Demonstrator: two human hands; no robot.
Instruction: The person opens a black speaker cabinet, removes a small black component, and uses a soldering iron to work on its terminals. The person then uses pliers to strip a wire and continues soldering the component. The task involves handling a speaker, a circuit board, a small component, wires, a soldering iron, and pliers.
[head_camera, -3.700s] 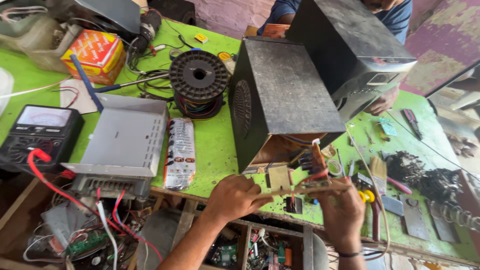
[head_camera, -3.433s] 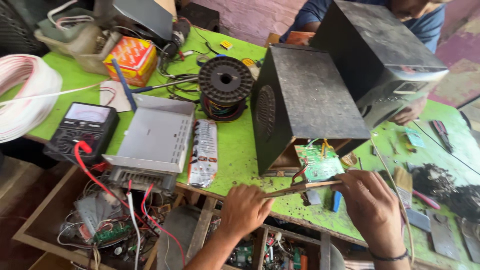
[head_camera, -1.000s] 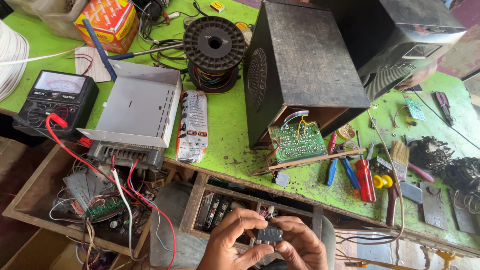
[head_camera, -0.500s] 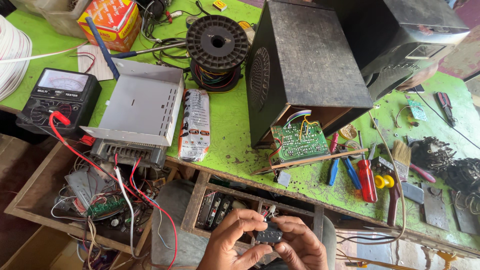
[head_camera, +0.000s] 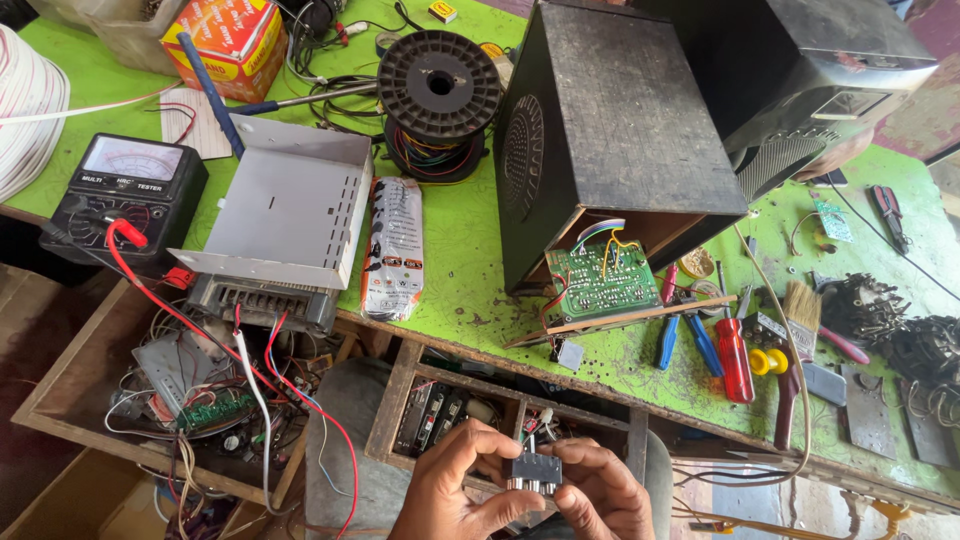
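- Your left hand (head_camera: 450, 490) and right hand (head_camera: 600, 495) both pinch a small black connector block (head_camera: 533, 471) — held low, below the green workbench (head_camera: 460, 270) edge.
- Green circuit board (head_camera: 600, 280) sits by the black speaker box (head_camera: 600, 130).

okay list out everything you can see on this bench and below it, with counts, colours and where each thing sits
speaker cabinet: one, black, bench centre
circuit board: one, green, at the cabinet's open end
wire spool: one, black, left of cabinet
metal chassis: one, grey, bench left
multimeter: one, black, far left
cardboard box: one, orange, top left
screwdriver: one, red handle, right of board
pliers: one, blue handles, beside screwdriver
connector block: one, dark, between both hands
left hand: one, bottom centre
right hand: one, bottom centre
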